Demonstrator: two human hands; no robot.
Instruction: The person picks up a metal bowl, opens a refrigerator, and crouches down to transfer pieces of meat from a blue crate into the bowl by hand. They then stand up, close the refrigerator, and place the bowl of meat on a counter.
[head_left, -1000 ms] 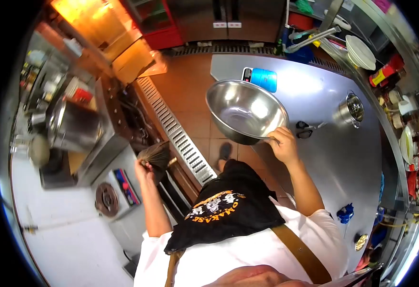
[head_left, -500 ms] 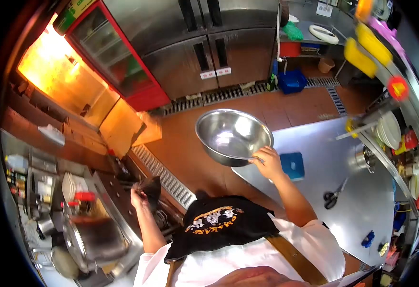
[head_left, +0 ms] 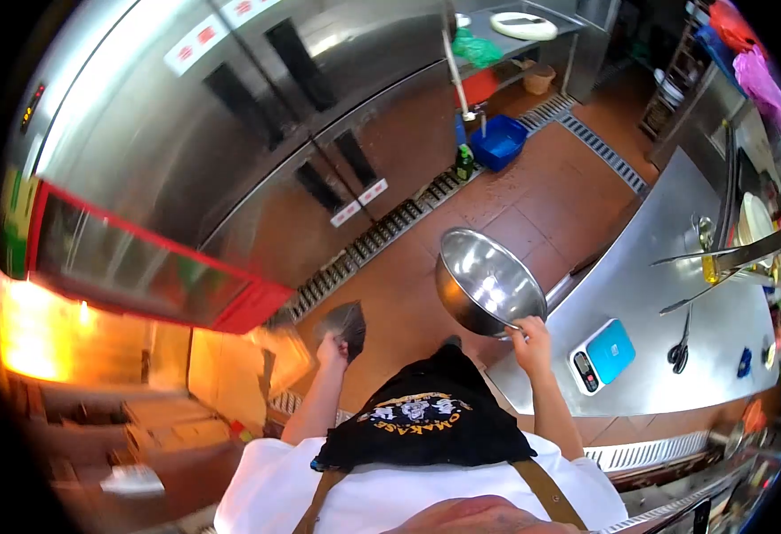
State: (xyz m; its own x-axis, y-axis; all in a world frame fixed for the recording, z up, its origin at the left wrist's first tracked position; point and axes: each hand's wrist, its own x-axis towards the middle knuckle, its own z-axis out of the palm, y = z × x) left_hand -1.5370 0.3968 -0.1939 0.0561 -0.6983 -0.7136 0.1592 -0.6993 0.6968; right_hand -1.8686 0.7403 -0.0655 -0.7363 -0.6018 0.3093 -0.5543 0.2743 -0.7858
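My right hand (head_left: 529,345) grips the near rim of a large stainless steel mixing bowl (head_left: 488,283). The bowl hangs tilted in the air over the tiled floor, its shiny inside facing up and bare. My left hand (head_left: 331,349) is closed around a dark, thin, floppy piece (head_left: 348,327) that looks like a black bag; motion blur hides exactly what it is. To the right of the bowl, a kitchen scale (head_left: 602,356) with a blue top lies on the steel table (head_left: 560,392). Black-handled scissors (head_left: 678,356) rest farther right on the same table.
Steel refrigerators (head_left: 230,116) and a red-framed glass cooler (head_left: 150,258) stand ahead and left. A floor drain grate (head_left: 382,234) runs along their base. A blue basin (head_left: 497,142) sits on the floor by a green bottle (head_left: 464,163). Cardboard boxes (head_left: 163,425) are at lower left.
My view and body have turned to the right, so the refrigerators loom closer at left. Both hands still hold the bowl and the dark piece. The scale's display has come into sight.
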